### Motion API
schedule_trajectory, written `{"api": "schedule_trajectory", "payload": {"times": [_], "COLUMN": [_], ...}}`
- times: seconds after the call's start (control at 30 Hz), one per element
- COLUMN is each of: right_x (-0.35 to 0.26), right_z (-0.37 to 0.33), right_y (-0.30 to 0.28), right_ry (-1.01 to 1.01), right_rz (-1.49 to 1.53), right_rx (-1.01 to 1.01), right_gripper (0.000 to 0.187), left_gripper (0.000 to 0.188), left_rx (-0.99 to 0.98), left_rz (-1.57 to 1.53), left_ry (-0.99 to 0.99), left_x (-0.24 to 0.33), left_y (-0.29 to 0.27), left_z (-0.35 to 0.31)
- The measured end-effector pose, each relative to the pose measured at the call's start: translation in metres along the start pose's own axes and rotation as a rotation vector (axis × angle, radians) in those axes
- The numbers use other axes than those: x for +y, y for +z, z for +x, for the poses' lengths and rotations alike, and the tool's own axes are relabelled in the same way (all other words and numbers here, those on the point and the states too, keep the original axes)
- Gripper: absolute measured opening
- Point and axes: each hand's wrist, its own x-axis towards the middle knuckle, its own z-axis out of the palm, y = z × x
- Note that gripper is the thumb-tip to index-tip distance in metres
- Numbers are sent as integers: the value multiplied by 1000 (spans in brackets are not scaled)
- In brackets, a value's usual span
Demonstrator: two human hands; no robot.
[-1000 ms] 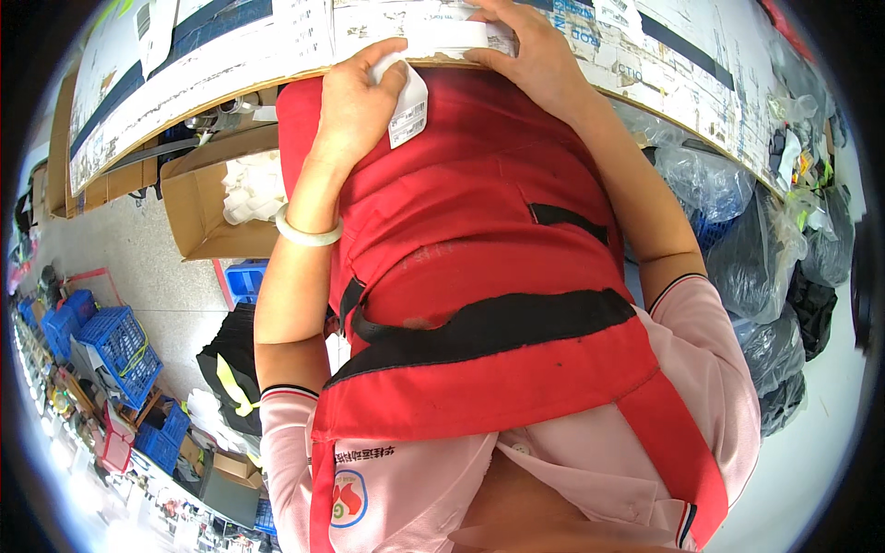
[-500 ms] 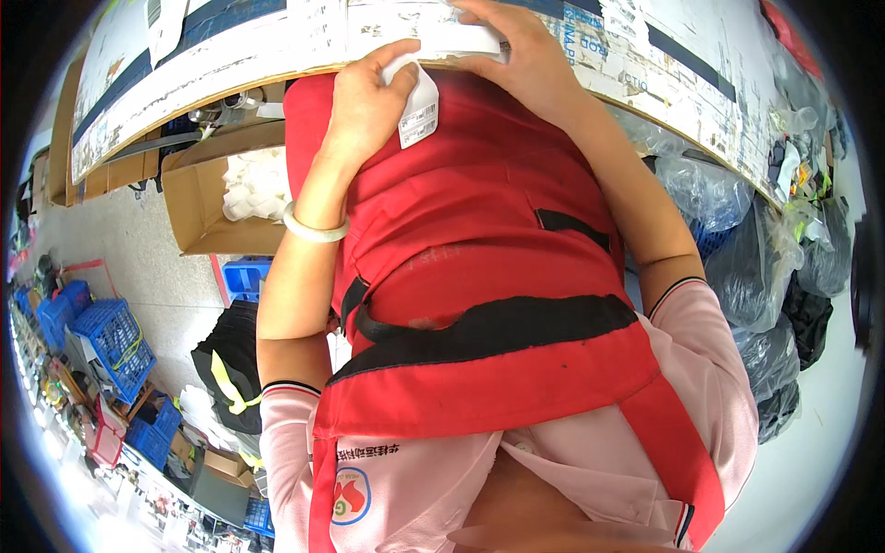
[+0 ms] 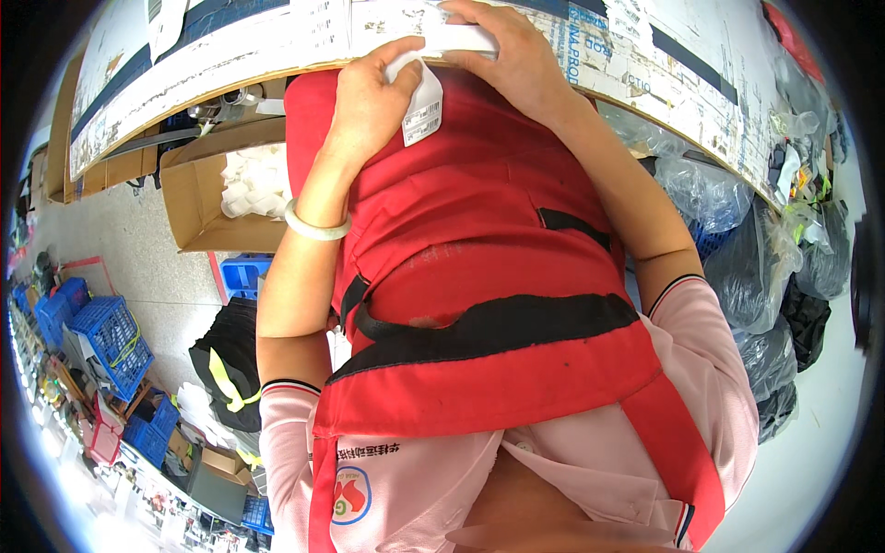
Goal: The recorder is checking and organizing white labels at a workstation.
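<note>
At the edge of a white-topped table (image 3: pixel 249 55), my left hand (image 3: pixel 369 103) pinches a white label strip (image 3: pixel 424 112) between thumb and fingers. Its printed end hangs down over the red apron (image 3: pixel 461 175). My right hand (image 3: pixel 524 66) is closed on a white band (image 3: pixel 461 39) just to the right, with thumb below and fingers above. Whether this band and the label strip are one piece, I cannot tell. The fingertips of my right hand are partly washed out by glare.
Below the table at left stands an open cardboard box (image 3: pixel 198 198) holding white rolled pieces (image 3: pixel 253 180). Blue crates (image 3: pixel 115 346) and a black bundle (image 3: pixel 226 364) are farther left. Clear and grey plastic bags (image 3: pixel 751 267) pile up at right. Printed sheets lie on the tabletop.
My right hand has shifted slightly left with the white band, closer to my left hand. The left hand and the hanging label strip have barely moved.
</note>
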Motion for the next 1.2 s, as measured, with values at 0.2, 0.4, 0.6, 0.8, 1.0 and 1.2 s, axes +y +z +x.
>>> {"api": "schedule_trajectory", "payload": {"times": [0.2,0.4,0.6,0.8,1.0,1.2], "right_x": [-7,-6,31,11,13,14], "right_z": [-2,3,3,10,11,11], "right_y": [-10,-33,-18,-22,-19,-18], "right_ry": [-50,429,525,664,675,684], "right_rz": [97,508,746,680,668,675], "right_rx": [192,0,-66,-83,-88,-80], "right_gripper": [41,13,16,16,16,16], "left_gripper": [27,26,25,25,26,26], "left_rx": [25,2,20,15,26,24], "left_rz": [-69,-180,-215,-242,-268,-281], "left_ry": [46,-64,-40,-51,-37,-45], "left_x": [-2,3,11,7,4,2], "left_y": [-1,-6,-7,-9,-7,-6], "left_z": [-3,-16,-27,-31,-32,-34]}}
